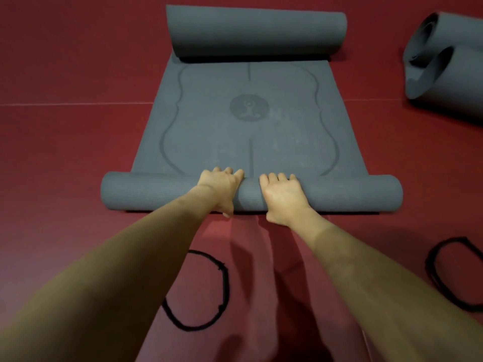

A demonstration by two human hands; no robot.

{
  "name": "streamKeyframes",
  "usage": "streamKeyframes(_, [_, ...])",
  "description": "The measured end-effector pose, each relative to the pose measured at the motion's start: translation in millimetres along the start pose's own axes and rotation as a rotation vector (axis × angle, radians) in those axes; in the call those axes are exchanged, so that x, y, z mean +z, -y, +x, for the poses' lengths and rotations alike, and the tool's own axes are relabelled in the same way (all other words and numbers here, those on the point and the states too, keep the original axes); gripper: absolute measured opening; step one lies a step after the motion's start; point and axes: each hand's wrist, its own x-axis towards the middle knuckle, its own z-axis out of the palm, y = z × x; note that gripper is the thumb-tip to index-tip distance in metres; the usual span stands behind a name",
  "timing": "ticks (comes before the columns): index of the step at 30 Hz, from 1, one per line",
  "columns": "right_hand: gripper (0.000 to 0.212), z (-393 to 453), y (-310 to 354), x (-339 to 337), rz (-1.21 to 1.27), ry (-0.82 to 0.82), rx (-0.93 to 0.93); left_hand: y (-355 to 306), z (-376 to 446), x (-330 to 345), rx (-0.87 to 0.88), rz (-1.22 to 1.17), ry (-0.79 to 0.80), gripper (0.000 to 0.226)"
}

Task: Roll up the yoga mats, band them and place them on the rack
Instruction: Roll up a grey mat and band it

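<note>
A grey yoga mat (222, 126) lies on the red floor, flat in its middle, with a round emblem and curved lines printed on it. Its near end is wound into a roll (156, 194) that runs left to right. My left hand (220, 188) and my right hand (282, 197) both press on top of the middle of this roll, fingers curled over its far side, thumbs at its near side. The far end of the mat curls up in a second, thicker roll (257, 32).
Another grey mat (444, 74), loosely rolled, lies at the upper right on the floor. A black band loop (224, 286) rests on the floor near me between my forearms. A second black band (441, 273) lies at the lower right.
</note>
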Motion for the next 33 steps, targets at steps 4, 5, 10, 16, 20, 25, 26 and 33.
streamKeyframes(4, [0.058,-34.7,11.4,1.0,0.013,0.002,-0.046,-9.9,-34.9,15.8,0.030,-0.014,-0.002,0.087])
streamKeyframes(5, [0.058,-41.9,13.5,1.2,0.013,-0.003,-0.057,-11.0,-43.3,19.8,0.038,-0.032,-0.020,0.086])
streamKeyframes(10, [0.054,-69.8,22.1,0.1,0.028,-0.010,-0.100,-16.4,-76.8,30.9,0.093,-0.108,-0.034,0.087])
streamKeyframes(16, [0.060,-89.6,18.8,-5.3,0.018,0.042,-0.180,-18.7,-95.0,39.7,0.128,-0.301,0.057,0.085])
streamKeyframes(20, [0.062,-89.4,18.3,-4.6,0.039,0.067,-0.159,-13.3,-100.9,46.5,0.215,-0.258,-0.120,0.085])
streamKeyframes(25, [0.079,-81.8,18.1,0.9,0.178,0.129,-0.104,-6.0,-107.2,56.6,0.244,-0.336,-0.286,0.084])
streamKeyframes(26, [0.083,-82.8,16.7,2.7,0.207,0.108,-0.102,-5.3,-107.9,57.9,0.234,-0.362,-0.313,0.080])
streamKeyframes(33, [0.068,-113.1,28.2,36.8,0.262,-0.315,-0.129,4.8,-97.3,55.9,0.225,-0.371,-0.311,0.072])
